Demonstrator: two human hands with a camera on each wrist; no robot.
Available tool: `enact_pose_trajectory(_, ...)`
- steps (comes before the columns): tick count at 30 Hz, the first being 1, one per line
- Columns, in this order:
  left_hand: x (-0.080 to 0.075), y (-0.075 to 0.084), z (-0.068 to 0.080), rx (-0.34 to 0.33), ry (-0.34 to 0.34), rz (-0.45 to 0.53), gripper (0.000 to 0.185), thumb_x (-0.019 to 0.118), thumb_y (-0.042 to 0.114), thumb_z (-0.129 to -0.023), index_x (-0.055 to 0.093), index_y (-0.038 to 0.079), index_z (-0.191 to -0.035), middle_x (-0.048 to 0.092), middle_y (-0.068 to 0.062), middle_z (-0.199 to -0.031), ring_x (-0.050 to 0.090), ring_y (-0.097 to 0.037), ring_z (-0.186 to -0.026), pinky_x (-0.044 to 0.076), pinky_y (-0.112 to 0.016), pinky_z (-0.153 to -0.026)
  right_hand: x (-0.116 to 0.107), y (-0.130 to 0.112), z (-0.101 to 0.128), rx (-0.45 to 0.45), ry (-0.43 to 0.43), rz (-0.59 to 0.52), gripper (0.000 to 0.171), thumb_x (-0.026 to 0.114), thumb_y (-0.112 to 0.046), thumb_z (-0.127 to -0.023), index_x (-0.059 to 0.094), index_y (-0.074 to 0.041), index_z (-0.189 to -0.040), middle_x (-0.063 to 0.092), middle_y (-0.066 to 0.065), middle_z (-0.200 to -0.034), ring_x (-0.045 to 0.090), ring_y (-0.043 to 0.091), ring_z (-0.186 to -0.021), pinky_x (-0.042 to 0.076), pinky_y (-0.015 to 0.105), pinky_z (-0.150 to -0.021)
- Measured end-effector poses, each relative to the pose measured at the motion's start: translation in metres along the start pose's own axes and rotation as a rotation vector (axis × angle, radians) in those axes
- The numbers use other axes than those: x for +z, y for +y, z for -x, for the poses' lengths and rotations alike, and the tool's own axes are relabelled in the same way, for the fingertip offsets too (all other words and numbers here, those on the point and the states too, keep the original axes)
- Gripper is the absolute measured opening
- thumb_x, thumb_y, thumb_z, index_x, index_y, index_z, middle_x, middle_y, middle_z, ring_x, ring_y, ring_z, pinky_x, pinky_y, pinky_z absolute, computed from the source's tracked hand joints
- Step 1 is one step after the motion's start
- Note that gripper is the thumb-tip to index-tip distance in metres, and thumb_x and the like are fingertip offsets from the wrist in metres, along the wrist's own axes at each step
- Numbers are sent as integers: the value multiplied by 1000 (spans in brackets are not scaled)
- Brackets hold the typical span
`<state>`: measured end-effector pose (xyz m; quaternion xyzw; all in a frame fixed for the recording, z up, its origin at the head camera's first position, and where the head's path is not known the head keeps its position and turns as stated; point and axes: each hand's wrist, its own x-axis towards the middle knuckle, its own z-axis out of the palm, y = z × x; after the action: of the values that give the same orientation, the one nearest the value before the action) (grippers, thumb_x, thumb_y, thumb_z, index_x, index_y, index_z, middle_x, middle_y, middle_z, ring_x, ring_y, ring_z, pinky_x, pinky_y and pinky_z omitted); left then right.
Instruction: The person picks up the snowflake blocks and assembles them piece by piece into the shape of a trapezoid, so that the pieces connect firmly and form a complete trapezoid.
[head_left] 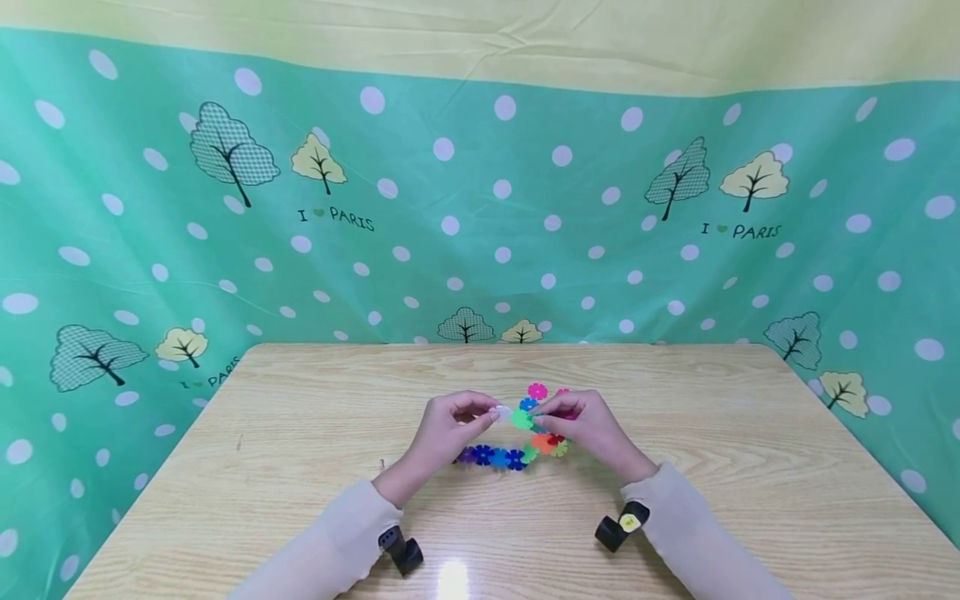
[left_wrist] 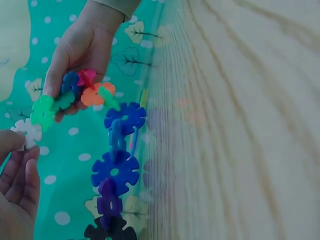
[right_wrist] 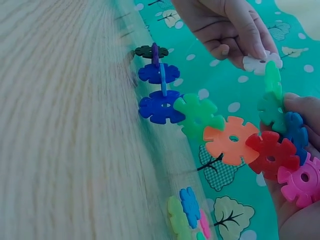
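My left hand (head_left: pixel 452 422) pinches a white flower-shaped interlocking disc (right_wrist: pixel 262 63) between thumb and fingers. Its edge meets a light green disc (left_wrist: pixel 42 113) at one end of a colourful chain; whether they are slotted together I cannot tell. The right hand (head_left: pixel 588 423) grips that end of the chain, around the teal disc (right_wrist: pixel 272 112) and a blue disc (right_wrist: pixel 296 135). From there the chain runs through a pink disc (right_wrist: pixel 303 179), a red disc (right_wrist: pixel 272 156), an orange disc (right_wrist: pixel 231 140), green and several blue ones, then purple, to a black disc (left_wrist: pixel 111 229).
On the wooden table (head_left: pixel 315 500), beyond the hands, lies a pink disc (head_left: pixel 537 391). Low in the right wrist view are a yellow-green disc (right_wrist: pixel 178 219) and a blue disc (right_wrist: pixel 190 207), near the chain. A patterned green cloth (head_left: pixel 480 208) hangs behind the table.
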<state>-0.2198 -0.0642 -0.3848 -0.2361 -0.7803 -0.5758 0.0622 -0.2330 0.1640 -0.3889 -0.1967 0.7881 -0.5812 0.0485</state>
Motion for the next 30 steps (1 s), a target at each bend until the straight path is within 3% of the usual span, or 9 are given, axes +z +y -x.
enact_pose_trajectory(8,2,0,1,-49,18,39,13,66,0,-85,70,-5,-96,71,-17,-93,67,-18,-77,55,-21,-67,2,0,1,-8,12,-20,11,68,-4,-85,71,4,-91,68,13,-82,62,20,-63,55,28,-59)
enact_pose_trajectory(13,3,-2,1,-85,24,69,11,67,0,-84,71,-5,-93,71,-17,-92,67,-20,-75,55,-21,-67,3,-2,1,-8,33,-11,10,68,-3,-85,71,5,-89,67,22,-83,62,23,-65,54,25,-59)
enact_pose_trajectory(17,4,-2,1,-64,22,74,9,68,-1,-84,71,-6,-91,71,-17,-90,67,-26,-74,55,-21,-65,3,-3,2,-1,50,3,8,68,-3,-85,71,4,-88,66,26,-85,61,29,-69,52,24,-59)
enact_pose_trajectory(25,3,-4,2,-34,7,81,9,67,-2,-83,70,-8,-89,70,-20,-89,63,-3,-68,54,-21,-63,1,21,-4,-14,46,-12,8,69,-4,-85,71,3,-87,68,12,-80,62,21,-66,53,25,-58)
enact_pose_trajectory(30,4,-3,2,-22,0,75,9,67,-3,-83,70,-9,-89,70,-20,-87,61,-2,-66,54,-20,-62,2,28,-5,-5,46,-10,12,71,-11,-84,72,1,-87,68,9,-79,61,15,-63,53,25,-57)
